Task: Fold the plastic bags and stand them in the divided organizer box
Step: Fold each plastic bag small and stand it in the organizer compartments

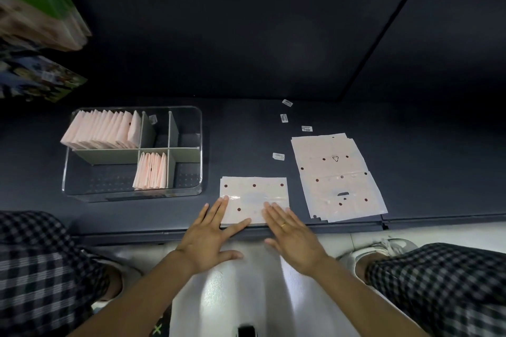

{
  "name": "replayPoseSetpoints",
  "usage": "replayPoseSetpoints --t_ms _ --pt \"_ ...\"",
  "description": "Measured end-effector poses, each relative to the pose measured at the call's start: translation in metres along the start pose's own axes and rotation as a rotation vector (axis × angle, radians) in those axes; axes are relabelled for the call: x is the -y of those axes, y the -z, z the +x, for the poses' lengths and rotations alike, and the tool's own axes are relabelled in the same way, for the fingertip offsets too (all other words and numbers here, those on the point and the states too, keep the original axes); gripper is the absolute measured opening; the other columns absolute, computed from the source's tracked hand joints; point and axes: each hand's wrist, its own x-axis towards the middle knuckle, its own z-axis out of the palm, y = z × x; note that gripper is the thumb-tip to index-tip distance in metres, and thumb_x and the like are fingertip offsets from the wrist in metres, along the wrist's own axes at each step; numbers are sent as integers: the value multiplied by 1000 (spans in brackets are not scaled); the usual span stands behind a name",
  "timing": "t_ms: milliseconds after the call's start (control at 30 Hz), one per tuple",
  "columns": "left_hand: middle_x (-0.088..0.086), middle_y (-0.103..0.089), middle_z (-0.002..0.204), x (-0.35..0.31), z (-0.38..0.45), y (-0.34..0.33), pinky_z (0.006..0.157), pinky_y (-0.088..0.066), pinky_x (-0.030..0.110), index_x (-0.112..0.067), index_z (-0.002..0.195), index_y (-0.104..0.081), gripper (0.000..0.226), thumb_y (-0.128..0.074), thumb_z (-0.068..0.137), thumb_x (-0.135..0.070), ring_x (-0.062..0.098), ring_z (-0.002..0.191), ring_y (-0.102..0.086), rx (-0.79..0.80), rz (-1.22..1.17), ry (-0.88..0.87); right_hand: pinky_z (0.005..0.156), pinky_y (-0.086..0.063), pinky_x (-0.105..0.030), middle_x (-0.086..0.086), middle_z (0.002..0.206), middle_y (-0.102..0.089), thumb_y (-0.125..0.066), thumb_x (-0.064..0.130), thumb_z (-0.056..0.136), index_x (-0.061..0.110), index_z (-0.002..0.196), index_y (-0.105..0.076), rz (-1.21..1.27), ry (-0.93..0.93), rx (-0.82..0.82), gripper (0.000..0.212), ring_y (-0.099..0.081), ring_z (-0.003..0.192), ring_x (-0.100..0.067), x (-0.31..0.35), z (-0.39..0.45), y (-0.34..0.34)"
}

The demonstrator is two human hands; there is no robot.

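Dark table (246, 131): both hands, left (212, 232) and right (291, 236), press flat on one bag (254, 195) right of the box (132, 194). Two compartments hold folded bags; perhaps several remain in the stack (338, 176).

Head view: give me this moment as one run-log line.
left hand flat on bag | right hand flat on bag | box part filled | stack unfolded

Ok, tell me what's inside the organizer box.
The organizer box holds folded pink bags standing in two compartments: a long row back left, a short row front middle. Other compartments look empty. Bags hide the floor beneath.
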Motion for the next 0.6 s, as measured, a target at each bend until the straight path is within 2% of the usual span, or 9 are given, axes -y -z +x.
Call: replayPoseSetpoints --t_ms 100,200,300,500,567,600 --pt "4 26 153 7 0 7 113 16 35 -57 142 -5 64 -26 84 -75 19 142 24 -13 -71 23 99 -45 -39 -2 135 -55 -72 37 79 13 126 -60 -37 31 -60 54 -53 123 -15 -23 -2 6" --pt "-5 -1 159 9 3 16 116 -3 28 -48 140 -34 55 -37 88 -67 11 145 -4 -81 -194 100 93 -49 -35 -2 116 -68 -86 24 63 15 108 -72 -14 61 -158 48 -67 103 -16 -31 7 13" --pt "-6 -19 156 7 9 22 113 -16 28 -38 137 -44 52 -43 90 -60 12 141 -19 -128 -249 151 82 -56 -32 -3 103 -72 -90 20 54 16 103 -74 -50 120 -198 52 -70 90 -18 -33 16 15" --pt "-2 -31 148 4 16 21 108 -23 29 -33 133 -48 49 -54 88 -50 18 134 -30 -191 -212 151 71 -58 -25 1 92 -73 -90 11 37 19 98 -75 -81 193 -174 64 -71 78 -17 -42 22 23" --pt "-6 -34 144 5 20 20 107 -22 26 -33 130 -50 48 -58 86 -50 15 132 -31 -211 -229 147 66 -56 -21 3 86 -73 -88 6 43 19 90 -76 26 126 -172 50 -70 73 -16 -43 27 25" --pt "-8 -36 141 6 21 20 106 -22 25 -33 129 -51 48 -59 84 -51 13 130 -33 -215 -239 142 68 -53 -19 3 87 -73 -84 5 56 17 88 -75 146 65 -158 36 -69 76 -17 -43 30 26"
